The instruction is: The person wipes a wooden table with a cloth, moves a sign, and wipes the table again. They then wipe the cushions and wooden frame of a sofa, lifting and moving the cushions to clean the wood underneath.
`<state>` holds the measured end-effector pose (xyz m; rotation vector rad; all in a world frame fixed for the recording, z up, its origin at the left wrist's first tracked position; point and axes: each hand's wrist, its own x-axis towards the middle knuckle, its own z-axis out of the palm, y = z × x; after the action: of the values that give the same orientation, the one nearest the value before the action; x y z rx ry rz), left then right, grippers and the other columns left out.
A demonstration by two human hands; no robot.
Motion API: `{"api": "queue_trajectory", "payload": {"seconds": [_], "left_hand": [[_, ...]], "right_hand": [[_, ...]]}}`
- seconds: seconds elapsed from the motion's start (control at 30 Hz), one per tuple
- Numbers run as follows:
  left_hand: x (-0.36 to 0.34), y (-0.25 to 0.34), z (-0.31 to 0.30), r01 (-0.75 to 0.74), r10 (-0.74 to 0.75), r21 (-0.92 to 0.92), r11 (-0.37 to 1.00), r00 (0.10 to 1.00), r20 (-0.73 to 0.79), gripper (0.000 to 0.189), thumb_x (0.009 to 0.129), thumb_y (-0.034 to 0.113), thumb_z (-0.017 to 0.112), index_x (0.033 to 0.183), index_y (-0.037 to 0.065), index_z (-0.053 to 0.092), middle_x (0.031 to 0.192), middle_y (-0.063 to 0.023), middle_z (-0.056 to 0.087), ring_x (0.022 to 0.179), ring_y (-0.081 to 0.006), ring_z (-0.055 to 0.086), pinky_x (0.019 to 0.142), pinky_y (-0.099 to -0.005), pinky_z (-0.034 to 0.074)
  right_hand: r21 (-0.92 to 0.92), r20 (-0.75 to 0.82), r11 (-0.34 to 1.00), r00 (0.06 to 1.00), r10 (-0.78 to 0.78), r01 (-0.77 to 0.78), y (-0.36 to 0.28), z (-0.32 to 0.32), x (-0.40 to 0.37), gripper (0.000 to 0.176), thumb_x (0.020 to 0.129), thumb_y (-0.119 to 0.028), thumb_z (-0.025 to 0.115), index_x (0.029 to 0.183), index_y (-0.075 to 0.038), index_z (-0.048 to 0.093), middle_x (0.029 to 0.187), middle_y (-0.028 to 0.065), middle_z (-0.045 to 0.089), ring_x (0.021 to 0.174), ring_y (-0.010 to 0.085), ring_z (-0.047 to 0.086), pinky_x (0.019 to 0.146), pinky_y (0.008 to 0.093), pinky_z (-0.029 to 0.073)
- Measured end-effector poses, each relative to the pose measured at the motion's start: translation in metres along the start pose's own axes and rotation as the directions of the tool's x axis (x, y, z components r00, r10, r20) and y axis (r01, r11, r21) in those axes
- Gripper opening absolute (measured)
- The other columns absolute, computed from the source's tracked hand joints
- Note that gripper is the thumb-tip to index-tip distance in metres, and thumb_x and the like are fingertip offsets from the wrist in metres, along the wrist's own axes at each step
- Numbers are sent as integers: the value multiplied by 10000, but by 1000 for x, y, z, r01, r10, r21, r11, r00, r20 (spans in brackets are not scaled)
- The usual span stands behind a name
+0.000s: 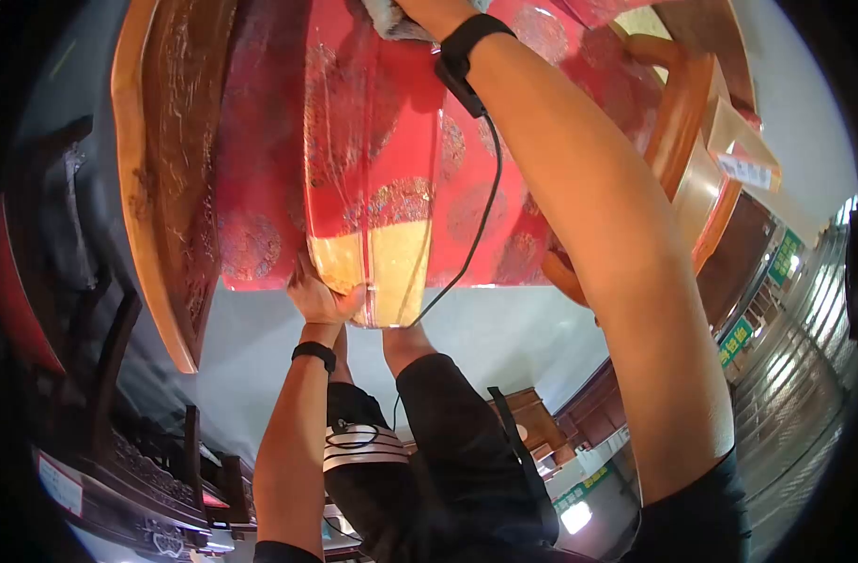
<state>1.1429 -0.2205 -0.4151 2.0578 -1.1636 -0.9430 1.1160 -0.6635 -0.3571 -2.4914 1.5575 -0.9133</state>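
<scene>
A long cushion (401, 141) in red and yellow patterned fabric, with a shiny clear cover, lies over a wider red cushioned seat (485, 225). My left hand (323, 296) is closed round the near left corner of its yellow end (396, 263). At the top edge my right hand (434, 14) presses a grey fluffy cloth (396, 21) onto the red surface; its fingers are partly cut off by the frame. Both wrists wear black bands, and a black cable hangs from the right one across the cushion.
A carved wooden side panel (171, 178) rises left of the seat, and a curved wooden armrest (678, 122) stands on the right. Dark carved furniture (110, 375) is at the far left. My legs are below the seat on the grey floor (251, 347). Plastic-wrapped items (786, 375) are at the right.
</scene>
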Motion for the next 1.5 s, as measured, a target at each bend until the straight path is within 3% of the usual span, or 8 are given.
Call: {"api": "queue_trajectory", "payload": {"seconds": [0.17,0.23,0.3,0.43,0.5,0.77,0.87,1.5], "left_hand": [[-2,21,-14,38,-37,-41,998,999,27,967,654,468,843,1448,39,495,1176,-201,705,1041,-468,676,884,-528,553],[-1,37,-24,-53,53,13,999,999,-9,861,763,431,815,1450,13,507,1215,-211,707,1067,-416,705,909,-498,559],[-3,49,-25,249,-261,-353,902,965,12,632,931,275,702,1463,1,500,1239,-156,694,1054,-283,696,920,-421,544],[81,92,-32,218,-411,-585,781,885,-218,534,981,304,650,1323,-103,607,1157,-162,721,1074,-266,681,956,-376,516],[136,119,-36,403,-542,-645,649,840,-21,559,960,365,657,1231,-123,645,1142,-217,713,1069,-280,685,963,-379,496],[299,112,-4,389,-387,6,921,917,-99,558,894,264,518,1348,-52,602,1242,-342,676,1161,-484,650,997,-499,477],[266,187,13,446,-432,-90,891,766,-476,555,919,307,505,1372,-4,586,1248,-336,669,1177,-518,628,984,-555,468],[299,140,73,624,-324,236,745,648,-689,578,987,357,349,1326,-101,449,1239,-372,561,1122,-560,565,1003,-642,435]], "right_hand": [[-169,182,984,983,-25,56,-12,-45,-58,630,921,-329,590,1475,-34,529,1573,249,462,1457,438,425,1184,536,378],[55,247,989,962,119,-137,-20,-73,-97,678,902,-354,622,1508,-81,487,1610,251,395,1457,489,378,1171,627,339],[50,291,968,930,223,-248,-38,-101,-142,673,886,-316,676,1485,-79,480,1579,294,392,1384,570,408,1089,682,403],[-104,337,944,882,330,-314,-84,-140,-211,722,850,-322,696,1494,-80,476,1577,308,381,1363,585,414,1063,678,409],[-76,318,944,890,327,-320,-89,-148,-227,716,832,-334,687,1482,-87,515,1576,289,396,1357,571,421,1069,670,397],[163,248,885,886,391,-436,-55,-129,-243,681,768,-335,662,1406,-102,602,1551,263,432,1318,541,447,1074,644,392],[260,248,854,886,391,-450,-44,-117,-252,690,741,-339,658,1391,-111,612,1526,255,447,1327,538,440,1097,649,381],[322,385,745,799,461,-585,-12,-101,-242,718,729,-340,668,1410,-124,605,1511,216,488,1304,501,470,1074,632,413]]}}
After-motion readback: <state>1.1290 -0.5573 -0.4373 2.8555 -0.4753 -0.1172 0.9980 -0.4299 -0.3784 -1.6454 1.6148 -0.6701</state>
